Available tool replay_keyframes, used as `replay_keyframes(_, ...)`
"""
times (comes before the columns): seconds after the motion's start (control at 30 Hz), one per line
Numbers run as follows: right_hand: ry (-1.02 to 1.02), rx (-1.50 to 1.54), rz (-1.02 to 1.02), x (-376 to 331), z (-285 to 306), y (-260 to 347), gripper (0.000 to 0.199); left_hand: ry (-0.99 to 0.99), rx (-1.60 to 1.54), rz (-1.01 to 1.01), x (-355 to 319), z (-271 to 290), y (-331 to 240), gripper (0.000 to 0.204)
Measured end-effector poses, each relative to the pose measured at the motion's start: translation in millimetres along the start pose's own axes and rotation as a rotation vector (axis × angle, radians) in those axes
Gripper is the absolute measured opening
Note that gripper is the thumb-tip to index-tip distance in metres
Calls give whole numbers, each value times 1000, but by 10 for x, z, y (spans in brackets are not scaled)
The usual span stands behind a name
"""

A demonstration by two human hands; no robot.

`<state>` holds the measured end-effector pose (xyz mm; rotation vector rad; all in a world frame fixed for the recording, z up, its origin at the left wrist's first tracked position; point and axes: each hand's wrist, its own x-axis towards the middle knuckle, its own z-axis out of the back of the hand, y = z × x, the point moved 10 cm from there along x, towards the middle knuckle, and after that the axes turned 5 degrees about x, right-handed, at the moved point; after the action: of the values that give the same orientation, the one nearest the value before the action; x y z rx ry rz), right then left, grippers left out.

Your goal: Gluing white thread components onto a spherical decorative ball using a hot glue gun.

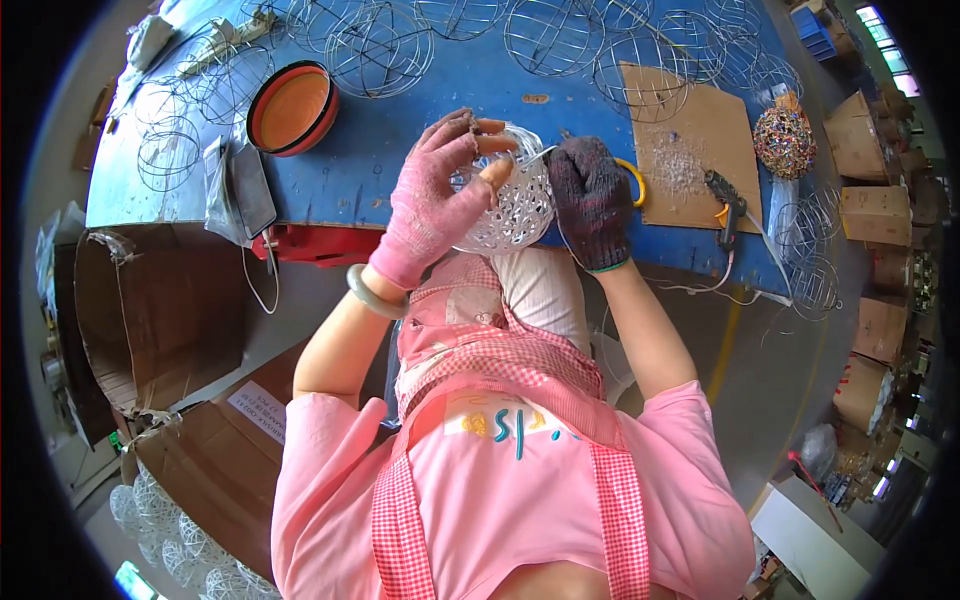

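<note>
Room: workshop floor w/ cardboard boxes (160,300) stacked left and right; I'm looking down on a blue worktop (400,140) from the head cam.
Worktop far edge: row of bare wire ball frames (380,45), more toward the left corner.
Thing in hand: white woven ball (515,205), held just over the worktop's near edge, mid-span, above the lap.
Left hand (435,200): pink glove, fingers spread and curled round the ball's left side, cradling it; thumb and forefinger pinch smth small at the top, can't tell what.
Right hand (592,200): dark knit glove, closed on a thin tool or strand poking into the ball; a yellow loop (632,180) shows behind it, can't tell if it's part of the tool.
Containers: orange bowl w/ dark rim (292,108) toward the worktop's left side, looks empty from here. Open box at left, contents not visible.
Cardboard sheet (690,140): right side of worktop, clear bits scattered on it; glue gun (728,205) at its near corner; multicolour finished ball (784,142) by the right edge.
Risk, my read: ball hangs off the edge w/ no support, so a loosened left grip would drop it to the lap or floor; pushing hard w/ the right could dent the weave; glue gun cord (700,285) trails near the right forearm, could snag.
</note>
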<state>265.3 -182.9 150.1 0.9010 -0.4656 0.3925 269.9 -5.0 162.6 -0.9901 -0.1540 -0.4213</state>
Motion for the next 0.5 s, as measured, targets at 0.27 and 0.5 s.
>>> replay_keyframes(0.27, -101, -29, 36, -99, 23, 48, 12, 30, -148, 147, 41, -69, 166, 20)
replay_keyframes(0.5, -102, -38, 28, -71, 30, 63, 16, 72, -102, 82, 42, -41, 106, 25)
